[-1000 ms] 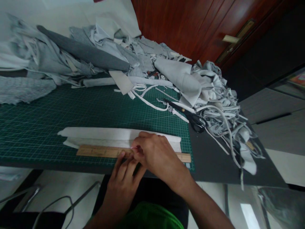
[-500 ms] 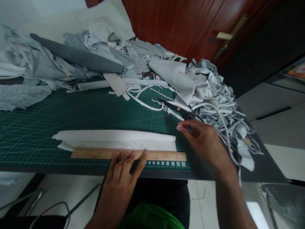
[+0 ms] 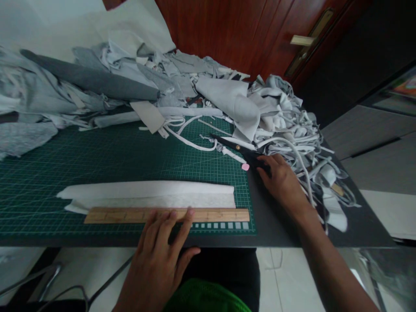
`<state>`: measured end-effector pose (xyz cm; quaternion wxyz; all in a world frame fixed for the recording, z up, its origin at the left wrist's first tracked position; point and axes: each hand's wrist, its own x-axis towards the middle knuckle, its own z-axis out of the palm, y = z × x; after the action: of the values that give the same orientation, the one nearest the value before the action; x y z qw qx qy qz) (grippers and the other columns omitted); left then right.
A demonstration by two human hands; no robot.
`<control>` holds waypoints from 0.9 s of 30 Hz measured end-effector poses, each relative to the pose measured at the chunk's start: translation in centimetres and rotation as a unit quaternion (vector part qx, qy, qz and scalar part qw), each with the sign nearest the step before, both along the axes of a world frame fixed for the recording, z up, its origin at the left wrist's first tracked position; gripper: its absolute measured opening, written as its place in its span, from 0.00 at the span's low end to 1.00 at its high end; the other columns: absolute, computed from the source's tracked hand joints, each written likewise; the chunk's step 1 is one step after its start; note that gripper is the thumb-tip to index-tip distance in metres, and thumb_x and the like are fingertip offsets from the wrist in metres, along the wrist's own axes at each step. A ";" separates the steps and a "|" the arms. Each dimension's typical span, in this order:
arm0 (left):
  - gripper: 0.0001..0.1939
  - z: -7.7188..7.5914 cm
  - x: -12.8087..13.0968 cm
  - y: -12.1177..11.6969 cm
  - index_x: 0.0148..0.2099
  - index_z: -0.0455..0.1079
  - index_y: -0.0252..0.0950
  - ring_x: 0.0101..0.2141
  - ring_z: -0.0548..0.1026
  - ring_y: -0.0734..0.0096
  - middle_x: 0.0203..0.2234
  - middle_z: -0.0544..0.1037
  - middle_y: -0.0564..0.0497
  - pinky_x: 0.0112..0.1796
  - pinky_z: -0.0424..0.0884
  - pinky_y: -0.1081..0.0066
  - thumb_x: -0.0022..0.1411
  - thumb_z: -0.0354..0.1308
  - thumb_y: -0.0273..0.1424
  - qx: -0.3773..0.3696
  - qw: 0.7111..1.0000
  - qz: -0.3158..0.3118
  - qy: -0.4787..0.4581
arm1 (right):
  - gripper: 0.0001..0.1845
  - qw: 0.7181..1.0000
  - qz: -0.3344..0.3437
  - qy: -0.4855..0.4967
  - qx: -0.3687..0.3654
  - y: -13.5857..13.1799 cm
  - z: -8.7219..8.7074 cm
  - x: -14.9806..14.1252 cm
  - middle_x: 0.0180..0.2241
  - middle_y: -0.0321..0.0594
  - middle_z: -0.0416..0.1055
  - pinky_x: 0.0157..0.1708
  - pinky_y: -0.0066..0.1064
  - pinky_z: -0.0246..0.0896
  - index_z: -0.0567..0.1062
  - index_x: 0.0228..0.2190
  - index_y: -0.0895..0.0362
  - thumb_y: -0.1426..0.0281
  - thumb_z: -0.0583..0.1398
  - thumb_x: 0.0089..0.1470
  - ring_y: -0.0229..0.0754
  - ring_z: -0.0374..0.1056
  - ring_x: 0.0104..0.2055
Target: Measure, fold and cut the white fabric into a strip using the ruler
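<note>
My left hand lies over the wooden ruler, its outstretched fingertips resting on the wood. Just beyond the ruler, a folded strip of white fabric runs along the green cutting mat. At the mat's right edge, my right hand has its fingers curled round the handles of black scissors. The handle loops are partly hidden by the fingers, and the blades point up and left. A small pink piece, resembling tailor's chalk, lies by the handles.
Grey and white fabric scraps are heaped along the back and right of the dark table. White cords and a beige card-like piece lie on the mat. A wooden door stands behind.
My right hand has let go of the small pink piece, which now lies on the mat, and moved onto the scissors' handles. My left hand stays on the ruler, thumb now spread out.
</note>
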<state>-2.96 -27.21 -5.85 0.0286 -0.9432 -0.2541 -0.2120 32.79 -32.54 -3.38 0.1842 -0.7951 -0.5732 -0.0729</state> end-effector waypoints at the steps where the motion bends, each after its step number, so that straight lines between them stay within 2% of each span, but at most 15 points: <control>1: 0.28 0.0 0.0 0.0 0.69 0.62 0.31 0.56 0.70 0.45 0.52 0.70 0.37 0.60 0.66 0.43 0.73 0.53 0.39 0.006 1.000 -0.002 0.001 | 0.17 1.000 0.002 -0.007 -0.004 0.0 -0.1 0.0 0.46 0.54 0.73 0.51 0.49 0.68 0.75 0.53 0.59 0.69 0.57 0.64 0.57 0.71 0.48; 7: 0.28 0.6 0.1 0.2 0.70 0.60 0.30 0.55 0.71 0.45 0.51 0.72 0.37 0.59 0.67 0.43 0.74 0.50 0.39 0.024 0.999 -0.014 0.024 | 0.13 1.000 0.019 -0.014 0.003 0.5 0.1 -1.3 0.43 0.52 0.73 0.51 0.48 0.67 0.76 0.47 0.60 0.74 0.54 0.65 0.57 0.69 0.47; 10: 0.29 0.6 0.0 0.3 0.70 0.60 0.31 0.54 0.72 0.46 0.51 0.73 0.38 0.60 0.66 0.43 0.74 0.51 0.40 0.016 0.999 -0.018 0.023 | 0.16 1.000 0.019 -0.019 0.004 0.5 0.0 -1.7 0.44 0.52 0.73 0.51 0.49 0.66 0.75 0.50 0.59 0.75 0.53 0.65 0.57 0.68 0.47; 16: 0.29 0.1 -0.1 0.3 0.71 0.59 0.34 0.54 0.73 0.48 0.52 0.73 0.38 0.61 0.65 0.45 0.73 0.53 0.40 0.021 1.000 -0.007 0.011 | 0.20 1.000 0.020 -0.006 0.009 0.8 -0.6 -0.2 0.50 0.55 0.70 0.54 0.52 0.66 0.70 0.57 0.58 0.74 0.56 0.64 0.58 0.68 0.52; 20: 0.29 0.1 -0.1 0.5 0.71 0.60 0.33 0.53 0.73 0.49 0.51 0.73 0.38 0.60 0.67 0.44 0.73 0.52 0.40 0.021 1.000 -0.013 0.002 | 0.14 0.998 -0.010 -0.050 -0.025 0.9 -0.8 0.8 0.46 0.58 0.73 0.51 0.56 0.65 0.74 0.50 0.61 0.69 0.58 0.64 0.62 0.69 0.50; 23: 0.29 0.2 -0.1 0.5 0.70 0.61 0.32 0.53 0.73 0.48 0.51 0.73 0.38 0.60 0.67 0.44 0.73 0.54 0.39 0.020 1.000 -0.020 0.001 | 0.11 0.996 0.020 -0.064 -0.056 0.7 -0.5 1.4 0.43 0.56 0.75 0.51 0.50 0.66 0.75 0.45 0.62 0.67 0.59 0.65 0.59 0.71 0.48; 27: 0.30 0.1 -0.1 0.5 0.70 0.61 0.31 0.52 0.73 0.47 0.50 0.73 0.37 0.58 0.68 0.43 0.72 0.55 0.40 0.033 0.999 -0.022 0.003 | 0.12 0.991 0.048 -0.070 -0.107 -0.7 0.9 2.9 0.41 0.52 0.78 0.46 0.44 0.68 0.75 0.46 0.60 0.67 0.61 0.63 0.55 0.74 0.44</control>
<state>-3.01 -26.73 -5.72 0.0559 -0.9477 -0.2257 -0.2184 35.72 -33.19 -2.52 0.0607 -0.7746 -0.6268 -0.0582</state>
